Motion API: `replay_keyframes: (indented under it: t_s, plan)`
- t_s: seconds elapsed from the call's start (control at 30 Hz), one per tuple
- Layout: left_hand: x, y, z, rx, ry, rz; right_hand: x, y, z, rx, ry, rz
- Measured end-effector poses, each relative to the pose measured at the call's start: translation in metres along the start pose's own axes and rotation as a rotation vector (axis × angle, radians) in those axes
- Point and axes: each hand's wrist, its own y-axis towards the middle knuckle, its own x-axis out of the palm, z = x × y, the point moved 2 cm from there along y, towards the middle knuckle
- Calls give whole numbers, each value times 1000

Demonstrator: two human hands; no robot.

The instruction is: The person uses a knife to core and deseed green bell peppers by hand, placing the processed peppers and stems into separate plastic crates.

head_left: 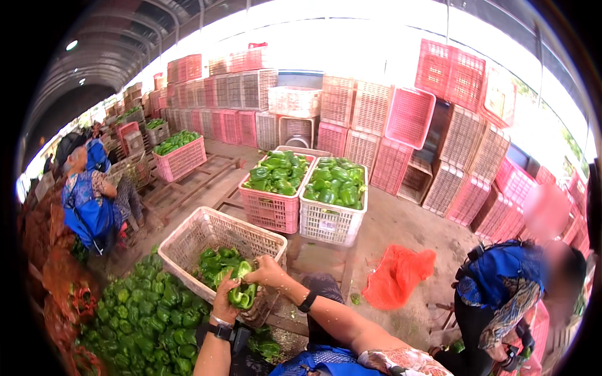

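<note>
A split green bell pepper [243,297] is between my two hands, its pale inside showing. My left hand [223,306] grips it from the left, with the fingers wrapped round its side. My right hand [267,274] closes on its upper part from the right, the fingertips pressed into the pale flesh. Just below the hands is a beige plastic crate [182,266], with several green peppers [216,260] lying in its near right part. To the left of it, a large heap of whole green peppers [147,313] spreads over the ground.
Two crates full of peppers, one pink [269,210] and one white [331,222], stand ahead. An orange mesh sack [398,277] lies right. Co-workers sit at left [94,194] and bend at right [508,282]. Stacked crates [351,106] line the back.
</note>
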Motion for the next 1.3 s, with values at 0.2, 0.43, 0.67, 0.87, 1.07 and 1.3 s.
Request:
replay_keyframes:
  t_s: [0.2, 0.43, 0.67, 0.87, 1.07, 1.3]
  plan:
    - [14, -22, 13, -13, -36, -150, 3, -4, 2, 91, 55, -73]
    - [32, -27, 9, -31, 65, -170, -2, -27, -6, 115, 225, 21]
    - [3, -16, -10, -86, 174, 65, 2, -35, 2, -40, -222, -141]
    - [-21, 2, -24, -109, 139, 82, 17, -30, 9, -96, -436, 96]
    - [-12, 13, -26, 23, 100, 162, 19, -11, 19, -156, -363, 294]
    - [-12, 27, -30, -27, 35, 231, 8, 11, 31, -111, -343, 464]
